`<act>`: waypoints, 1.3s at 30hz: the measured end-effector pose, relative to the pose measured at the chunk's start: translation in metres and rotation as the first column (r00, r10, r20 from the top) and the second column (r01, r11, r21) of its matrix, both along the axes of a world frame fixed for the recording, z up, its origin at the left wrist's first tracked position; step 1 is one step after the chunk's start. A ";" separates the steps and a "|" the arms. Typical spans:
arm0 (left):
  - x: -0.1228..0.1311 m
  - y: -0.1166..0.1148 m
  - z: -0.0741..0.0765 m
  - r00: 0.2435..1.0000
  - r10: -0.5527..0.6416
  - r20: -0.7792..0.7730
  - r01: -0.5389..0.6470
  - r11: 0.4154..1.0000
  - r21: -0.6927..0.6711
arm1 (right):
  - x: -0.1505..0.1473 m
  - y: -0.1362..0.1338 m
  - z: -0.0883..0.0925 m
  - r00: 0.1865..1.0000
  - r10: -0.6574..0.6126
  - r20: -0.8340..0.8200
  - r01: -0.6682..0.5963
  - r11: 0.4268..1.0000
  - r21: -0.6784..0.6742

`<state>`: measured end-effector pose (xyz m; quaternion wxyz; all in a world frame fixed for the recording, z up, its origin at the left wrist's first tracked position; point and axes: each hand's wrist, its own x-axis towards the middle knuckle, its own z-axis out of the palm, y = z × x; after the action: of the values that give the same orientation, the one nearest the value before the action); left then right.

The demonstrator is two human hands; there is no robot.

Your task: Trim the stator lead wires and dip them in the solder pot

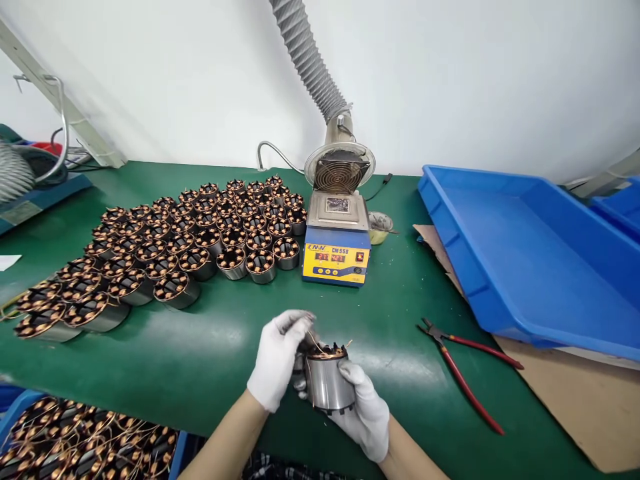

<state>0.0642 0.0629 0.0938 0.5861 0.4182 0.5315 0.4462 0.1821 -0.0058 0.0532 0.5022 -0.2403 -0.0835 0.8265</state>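
A steel motor stator with copper windings and black insulators is held above the front of the green table. My right hand, in a white glove, is wrapped round its right side and underside. My left hand, also gloved in white, pinches a thin copper wire that rises from the stator's top rim. Dark, worn fingertips of the gloves show beside the stator. Behind the hands is a blue and yellow solder pot unit with a lit display.
Many stators stand in rows at the left. A blue bin of wired stators is at the lower left. Red-handled pliers, a large blue tray and cardboard lie at the right. A yellowish cup adjoins the unit.
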 end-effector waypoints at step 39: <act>-0.005 -0.011 -0.004 0.954 -0.216 0.208 0.258 0.944 -0.204 | 0.007 0.003 0.007 0.995 0.038 -0.096 -0.044 0.997 -0.059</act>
<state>0.0594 0.0515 0.0902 0.7262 0.3663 0.4687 0.3447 0.1888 -0.0024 0.0607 0.4809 -0.2141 -0.0393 0.8493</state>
